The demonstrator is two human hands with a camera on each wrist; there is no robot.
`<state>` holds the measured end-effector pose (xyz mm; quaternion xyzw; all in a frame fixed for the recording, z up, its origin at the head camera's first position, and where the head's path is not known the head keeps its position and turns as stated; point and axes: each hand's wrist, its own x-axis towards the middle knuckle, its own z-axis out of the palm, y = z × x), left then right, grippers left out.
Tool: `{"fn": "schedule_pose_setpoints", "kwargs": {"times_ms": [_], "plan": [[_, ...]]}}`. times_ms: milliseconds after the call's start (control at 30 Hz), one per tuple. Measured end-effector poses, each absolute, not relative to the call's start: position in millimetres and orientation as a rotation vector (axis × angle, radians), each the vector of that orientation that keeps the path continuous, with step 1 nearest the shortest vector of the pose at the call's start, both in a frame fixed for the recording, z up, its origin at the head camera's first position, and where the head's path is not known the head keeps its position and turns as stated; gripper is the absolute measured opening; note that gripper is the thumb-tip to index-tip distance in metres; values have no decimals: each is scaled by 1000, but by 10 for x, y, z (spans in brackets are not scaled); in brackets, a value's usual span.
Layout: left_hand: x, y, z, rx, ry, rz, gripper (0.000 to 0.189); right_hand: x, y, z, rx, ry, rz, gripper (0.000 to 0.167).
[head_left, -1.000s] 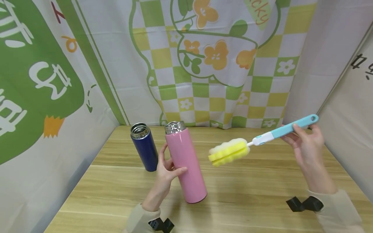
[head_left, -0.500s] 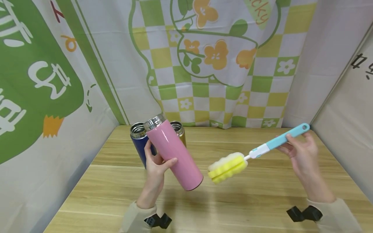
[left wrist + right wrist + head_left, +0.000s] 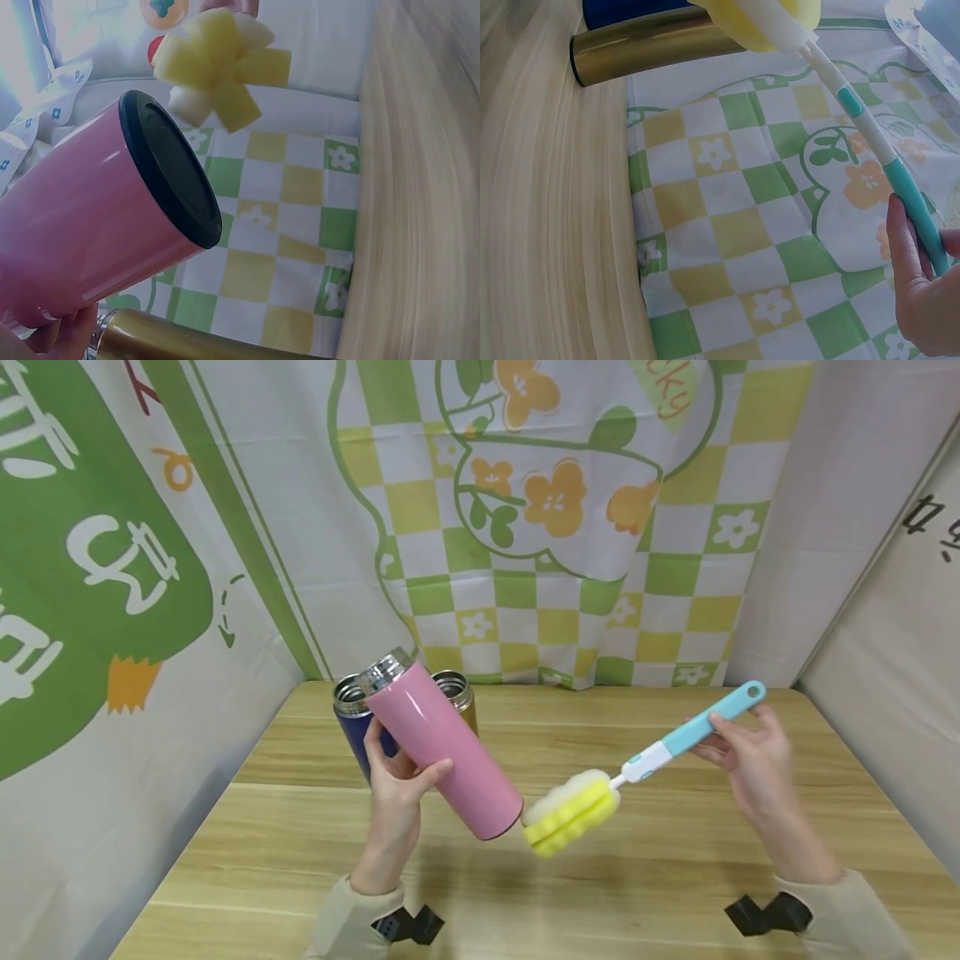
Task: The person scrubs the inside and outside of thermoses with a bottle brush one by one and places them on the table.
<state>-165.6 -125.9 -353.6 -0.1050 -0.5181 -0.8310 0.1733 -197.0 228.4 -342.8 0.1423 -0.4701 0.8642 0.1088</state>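
My left hand (image 3: pixel 395 793) grips a pink thermos bottle (image 3: pixel 450 747) around its side and holds it above the table. The bottle leans, its open steel mouth up to the left and its dark base (image 3: pixel 178 172) down to the right. My right hand (image 3: pixel 757 760) holds a bottle brush (image 3: pixel 701 733) by its light blue handle, between thumb and fingers. The brush's yellow and white sponge head (image 3: pixel 572 810) points down to the left, close beside the bottle's base in the head view. Behind the pink bottle stand a blue bottle (image 3: pixel 352 727) and a gold bottle (image 3: pixel 465 706), both partly hidden.
A wooden table (image 3: pixel 675 877) lies beneath both hands. The blue and gold bottles stand lidless near its back left. A patterned cloth (image 3: pixel 517 610) hangs along the back edge, with printed fabric walls at both sides.
The pink bottle has risen, shifted left and tilted further, uncovering the gold bottle behind it. The brush has moved down and left, its head dropping toward the bottle's base.
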Motion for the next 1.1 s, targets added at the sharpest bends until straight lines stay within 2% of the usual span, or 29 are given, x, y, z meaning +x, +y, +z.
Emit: {"fn": "schedule_pose_setpoints", "kwargs": {"times_ms": [467, 600, 767, 967, 1100], "plan": [[-1651, -1204, -3537, -331, -1421, -2361, 95, -2000, 2189, -3456, 318, -1373, 2517, 35], [-1660, -1181, -3538, -360, -1386, -2373, 95, -2107, 2225, -3713, 293, -1411, 2494, 39], [-1662, -1153, -3550, -400, -1363, -2375, 96, -2255, 2270, -4088, 344, -1449, 2472, 34], [-1650, -1129, -3558, -395, -1376, -2371, 97, -1988, 1973, -3794, 224, -1511, 2463, 33], [-1644, -1123, -3554, -388, -1395, -2354, 95, -1907, 1911, -3705, 159, -1495, 2529, 27]]}}
